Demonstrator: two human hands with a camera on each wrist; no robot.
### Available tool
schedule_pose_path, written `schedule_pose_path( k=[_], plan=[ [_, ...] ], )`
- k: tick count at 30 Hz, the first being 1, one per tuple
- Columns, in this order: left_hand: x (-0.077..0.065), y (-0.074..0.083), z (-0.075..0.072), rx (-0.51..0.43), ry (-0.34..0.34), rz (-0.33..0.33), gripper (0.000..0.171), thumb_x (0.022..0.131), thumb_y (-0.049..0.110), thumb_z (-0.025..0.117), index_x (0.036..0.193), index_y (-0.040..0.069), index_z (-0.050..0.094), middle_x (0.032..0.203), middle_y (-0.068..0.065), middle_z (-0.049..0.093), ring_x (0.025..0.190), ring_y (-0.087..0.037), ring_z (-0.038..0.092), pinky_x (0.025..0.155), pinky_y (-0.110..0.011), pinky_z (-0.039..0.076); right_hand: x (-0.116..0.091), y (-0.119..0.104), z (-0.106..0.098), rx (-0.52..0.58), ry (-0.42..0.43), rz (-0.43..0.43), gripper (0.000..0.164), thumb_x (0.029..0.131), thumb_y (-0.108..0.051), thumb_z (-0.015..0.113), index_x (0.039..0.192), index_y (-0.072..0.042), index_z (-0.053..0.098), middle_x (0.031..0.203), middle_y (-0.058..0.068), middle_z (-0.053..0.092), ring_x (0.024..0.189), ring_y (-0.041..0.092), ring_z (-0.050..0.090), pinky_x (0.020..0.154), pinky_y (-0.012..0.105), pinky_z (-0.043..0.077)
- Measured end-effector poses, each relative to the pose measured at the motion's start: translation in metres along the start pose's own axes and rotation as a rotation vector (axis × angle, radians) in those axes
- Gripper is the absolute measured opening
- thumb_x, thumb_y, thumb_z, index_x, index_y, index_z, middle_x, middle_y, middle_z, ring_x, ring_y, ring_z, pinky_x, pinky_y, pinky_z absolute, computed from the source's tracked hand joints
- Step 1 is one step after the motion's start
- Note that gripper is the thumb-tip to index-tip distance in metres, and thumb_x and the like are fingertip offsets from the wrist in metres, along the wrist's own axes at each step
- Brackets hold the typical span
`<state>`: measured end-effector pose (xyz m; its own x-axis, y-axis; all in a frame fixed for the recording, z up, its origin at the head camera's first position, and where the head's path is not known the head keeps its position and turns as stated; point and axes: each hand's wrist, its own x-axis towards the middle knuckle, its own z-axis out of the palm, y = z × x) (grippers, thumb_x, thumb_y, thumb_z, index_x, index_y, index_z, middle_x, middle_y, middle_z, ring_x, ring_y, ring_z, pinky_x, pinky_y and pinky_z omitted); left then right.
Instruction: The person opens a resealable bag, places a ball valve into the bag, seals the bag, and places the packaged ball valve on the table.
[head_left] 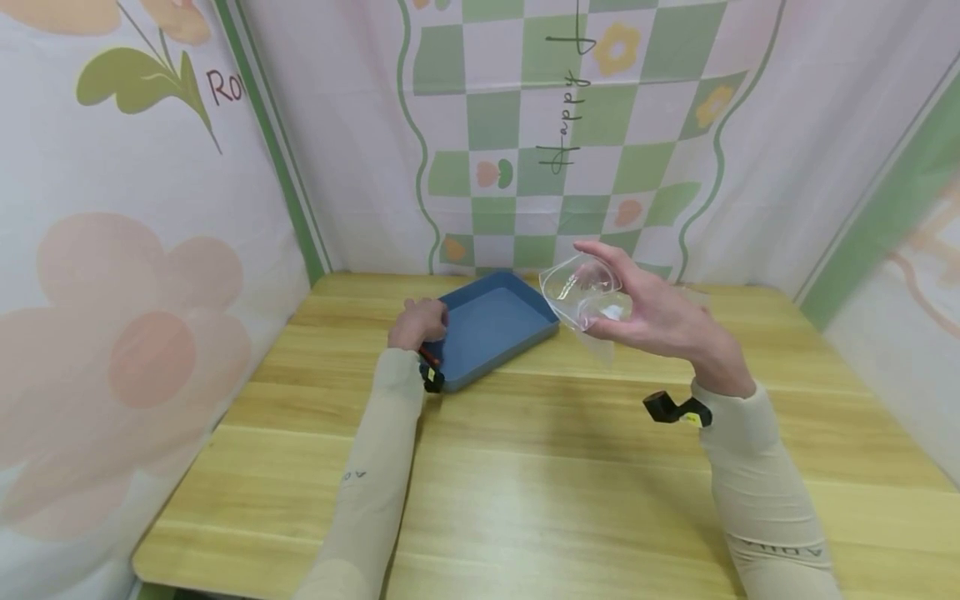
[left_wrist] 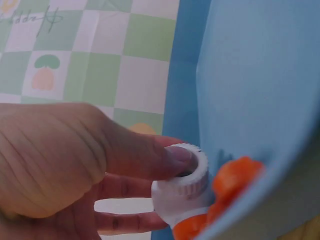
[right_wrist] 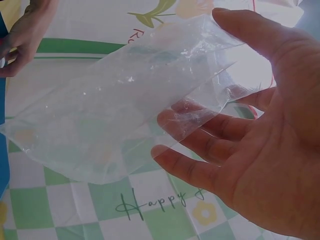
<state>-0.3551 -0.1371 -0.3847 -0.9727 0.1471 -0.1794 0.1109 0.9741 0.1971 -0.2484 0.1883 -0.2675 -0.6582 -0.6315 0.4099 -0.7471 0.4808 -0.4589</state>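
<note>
At the left end of a blue tray (head_left: 491, 325), my left hand (head_left: 420, 323) pinches a white plastic fitting (left_wrist: 172, 202) between thumb and fingers. The fitting has a ribbed round collar, and bright orange parts (left_wrist: 236, 177) show beside it, low against the tray wall in the left wrist view. My right hand (head_left: 663, 317) holds a clear plastic bag (right_wrist: 105, 110) above the table, just right of the tray. Its thumb and spread fingers keep the bag's mouth wide, and the bag's body stretches toward the tray.
The wooden table (head_left: 510, 483) ends at a printed cloth wall (head_left: 360, 167) behind the tray. Another cloth (head_left: 112, 292) hangs along the left side. A small black camera sits on each wrist, the right one (head_left: 675, 408) jutting out over the table.
</note>
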Motion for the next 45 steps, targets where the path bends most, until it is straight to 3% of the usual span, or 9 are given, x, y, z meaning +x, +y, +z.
schedule_pose_path(
  k=[3, 6, 10, 17, 24, 30, 36, 45],
  plan=[
    [-0.002, 0.000, -0.002, -0.045, -0.018, -0.015, 0.016, 0.089, 0.013, 0.051, 0.100, 0.016, 0.062, 0.112, -0.005, 0.055, 0.108, -0.031, 0.038, 0.078, -0.043, 0.043, 0.000, 0.001, 0.000, -0.002, 0.008, -0.028, 0.089, 0.078, -0.008, 0.073, 0.146, -0.030, 0.019, 0.115, -0.003, 0.054, 0.105, 0.015, 0.054, 0.081, 0.021, 0.043],
    [-0.001, 0.001, -0.003, -0.061, -0.029, -0.040, 0.017, 0.090, 0.015, 0.050, 0.103, 0.017, 0.060, 0.116, -0.005, 0.052, 0.109, -0.031, 0.037, 0.077, -0.044, 0.043, 0.001, 0.002, 0.000, -0.008, 0.019, -0.061, 0.091, 0.076, -0.004, 0.073, 0.146, -0.028, 0.020, 0.114, 0.000, 0.054, 0.104, 0.016, 0.054, 0.083, 0.029, 0.045],
    [0.001, 0.004, -0.003, -0.038, 0.008, -0.040, 0.015, 0.090, 0.016, 0.051, 0.101, 0.016, 0.061, 0.113, -0.008, 0.053, 0.108, -0.033, 0.040, 0.080, -0.045, 0.043, 0.001, 0.003, -0.001, -0.010, 0.027, -0.068, 0.091, 0.076, -0.003, 0.074, 0.146, -0.027, 0.020, 0.114, 0.000, 0.055, 0.105, 0.020, 0.055, 0.084, 0.037, 0.044],
    [-0.001, 0.005, -0.001, -0.055, 0.084, -0.056, 0.013, 0.089, 0.013, 0.048, 0.094, 0.013, 0.060, 0.099, -0.008, 0.056, 0.092, -0.031, 0.051, 0.073, -0.043, 0.044, 0.001, 0.001, -0.001, 0.002, 0.030, -0.087, 0.091, 0.075, -0.004, 0.075, 0.146, -0.023, 0.022, 0.114, 0.001, 0.056, 0.103, 0.014, 0.055, 0.084, 0.019, 0.041],
    [0.001, -0.001, -0.001, -0.119, 0.107, -0.031, 0.020, 0.085, 0.007, 0.049, 0.100, 0.007, 0.061, 0.100, -0.009, 0.061, 0.084, -0.024, 0.056, 0.072, -0.037, 0.048, 0.000, 0.001, -0.003, 0.012, 0.004, -0.013, 0.089, 0.079, -0.008, 0.073, 0.145, -0.033, 0.019, 0.115, -0.004, 0.055, 0.103, 0.009, 0.054, 0.080, 0.019, 0.044],
    [0.006, -0.007, 0.000, -0.268, 0.109, 0.000, 0.032, 0.084, 0.006, 0.051, 0.114, 0.007, 0.058, 0.102, -0.007, 0.059, 0.084, -0.022, 0.056, 0.073, -0.035, 0.048, 0.000, 0.001, -0.003, 0.010, -0.009, 0.004, 0.088, 0.080, -0.007, 0.071, 0.145, -0.035, 0.018, 0.114, -0.004, 0.055, 0.104, 0.008, 0.054, 0.078, 0.020, 0.045],
    [0.008, -0.008, 0.001, -0.455, 0.066, 0.063, 0.034, 0.085, 0.004, 0.052, 0.119, 0.005, 0.056, 0.097, -0.010, 0.059, 0.069, -0.019, 0.063, 0.064, -0.031, 0.051, 0.000, 0.003, -0.002, 0.001, 0.001, -0.015, 0.089, 0.079, -0.005, 0.071, 0.146, -0.032, 0.019, 0.113, -0.004, 0.055, 0.102, 0.006, 0.053, 0.076, 0.018, 0.045],
    [0.005, -0.007, -0.003, -0.697, 0.062, 0.110, 0.032, 0.081, -0.006, 0.047, 0.111, 0.002, 0.055, 0.099, -0.018, 0.059, 0.060, -0.021, 0.063, 0.054, -0.028, 0.052, 0.000, 0.004, -0.001, -0.006, 0.018, -0.054, 0.089, 0.078, -0.002, 0.072, 0.146, -0.029, 0.020, 0.112, 0.005, 0.057, 0.102, 0.008, 0.054, 0.083, 0.019, 0.042]
  ],
)
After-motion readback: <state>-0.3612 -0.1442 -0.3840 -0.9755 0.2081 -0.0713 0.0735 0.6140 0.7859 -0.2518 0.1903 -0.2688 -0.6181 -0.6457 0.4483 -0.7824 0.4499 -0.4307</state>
